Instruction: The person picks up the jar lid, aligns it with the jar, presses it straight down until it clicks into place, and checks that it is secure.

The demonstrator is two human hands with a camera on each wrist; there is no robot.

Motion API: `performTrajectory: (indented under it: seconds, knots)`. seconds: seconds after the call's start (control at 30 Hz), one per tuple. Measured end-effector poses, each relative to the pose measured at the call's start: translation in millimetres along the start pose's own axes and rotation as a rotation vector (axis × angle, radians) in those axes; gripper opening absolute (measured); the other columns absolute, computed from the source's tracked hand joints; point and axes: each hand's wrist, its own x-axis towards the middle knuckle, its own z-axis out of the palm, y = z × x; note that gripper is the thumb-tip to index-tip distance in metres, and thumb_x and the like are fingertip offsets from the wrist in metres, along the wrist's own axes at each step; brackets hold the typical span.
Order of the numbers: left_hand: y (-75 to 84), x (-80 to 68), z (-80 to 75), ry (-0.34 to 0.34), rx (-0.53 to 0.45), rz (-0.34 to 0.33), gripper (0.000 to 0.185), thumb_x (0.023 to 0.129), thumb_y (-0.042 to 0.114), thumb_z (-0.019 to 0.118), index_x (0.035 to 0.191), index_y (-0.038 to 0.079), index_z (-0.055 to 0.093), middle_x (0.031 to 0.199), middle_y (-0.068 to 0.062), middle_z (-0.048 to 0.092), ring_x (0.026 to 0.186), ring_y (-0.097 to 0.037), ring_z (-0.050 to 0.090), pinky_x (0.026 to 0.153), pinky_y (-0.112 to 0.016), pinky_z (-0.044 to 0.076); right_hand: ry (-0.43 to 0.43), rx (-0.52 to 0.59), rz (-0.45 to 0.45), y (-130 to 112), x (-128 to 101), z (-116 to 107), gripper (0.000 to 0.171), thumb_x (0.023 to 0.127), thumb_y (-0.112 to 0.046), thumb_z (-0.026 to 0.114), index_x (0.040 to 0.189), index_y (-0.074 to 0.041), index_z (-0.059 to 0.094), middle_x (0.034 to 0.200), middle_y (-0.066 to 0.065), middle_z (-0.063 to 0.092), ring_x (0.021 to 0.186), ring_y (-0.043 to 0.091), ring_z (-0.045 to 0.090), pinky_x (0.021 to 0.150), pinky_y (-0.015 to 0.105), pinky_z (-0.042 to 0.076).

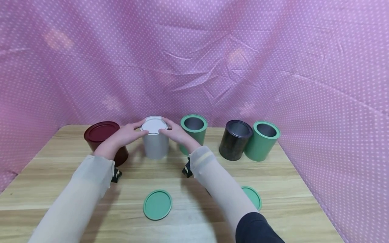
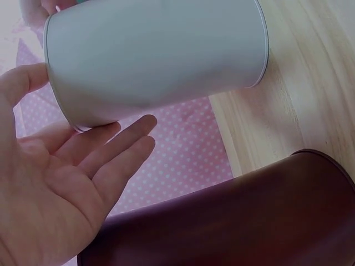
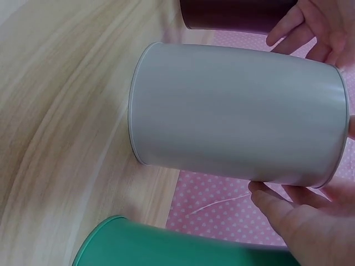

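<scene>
A white can [image 1: 156,147] stands upright on the table with a white lid [image 1: 154,124] over its top. My left hand [image 1: 127,135] holds the lid's left edge, thumb at the front and index finger toward the back. In the left wrist view, that hand's other fingers [image 2: 125,160] spread out beside the can. On the opposite side, my right hand [image 1: 178,134] grips the lid's right edge between thumb and fingers. Its fingertips [image 3: 269,199] touch the can's side near the rim in the right wrist view.
A lidded dark red can [image 1: 102,131] stands left, partly behind my left hand. To the right are an uncovered green can [image 1: 199,136], a black can [image 1: 231,147] and another green can [image 1: 260,147]. Green lids [image 1: 157,205] lie nearer, one partly hidden by my right forearm. Pink dotted cloth [image 1: 194,60] hangs behind.
</scene>
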Motion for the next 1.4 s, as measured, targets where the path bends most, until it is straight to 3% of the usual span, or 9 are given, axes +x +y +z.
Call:
performTrajectory:
  seconds: [0.53,0.97,1.2,1.4]
  knots:
    - [-3.2,1.3,2.3,0.018,-0.045,0.000,0.075,0.097,0.054,0.044,0.155,0.014,0.017,0.153,-0.031,0.024,0.140,-0.052,0.021,0.110,-0.068,0.023,0.005,0.056,0.028,1.2,-3.7,4.1,0.063,0.096,-0.043,0.052,0.153,-0.035,0.025,0.156,0.009,0.033,0.143,0.028,0.033,0.114,0.051,0.031]
    - [-0.6,0.6,1.3,0.019,-0.043,0.002,0.074,0.097,0.051,0.045,0.155,0.012,0.018,0.152,-0.031,0.025,0.140,-0.053,0.020,0.110,-0.069,0.023,0.036,0.073,0.049,-1.0,-3.7,6.2,0.062,0.097,-0.040,0.051,0.153,-0.035,0.026,0.154,0.012,0.036,0.141,0.030,0.035,0.114,0.052,0.031]
    - [-0.2,0.7,1.2,-0.001,-0.062,0.009,0.075,0.099,0.049,0.044,0.156,0.011,0.014,0.153,-0.032,0.022,0.140,-0.051,0.022,0.111,-0.067,0.024,0.015,0.109,0.042,-2.5,-3.5,6.0,0.062,0.098,-0.037,0.051,0.154,-0.031,0.024,0.156,0.009,0.033,0.143,0.027,0.033,0.116,0.048,0.030]
    - [1.7,-0.6,-0.1,-0.008,-0.036,0.031,0.075,0.100,0.047,0.043,0.155,0.006,0.013,0.152,-0.034,0.024,0.139,-0.052,0.024,0.112,-0.065,0.024,0.015,0.037,0.003,-4.7,-3.9,5.2,0.063,0.099,-0.033,0.050,0.155,-0.021,0.023,0.157,0.010,0.031,0.142,0.027,0.035,0.116,0.042,0.032]
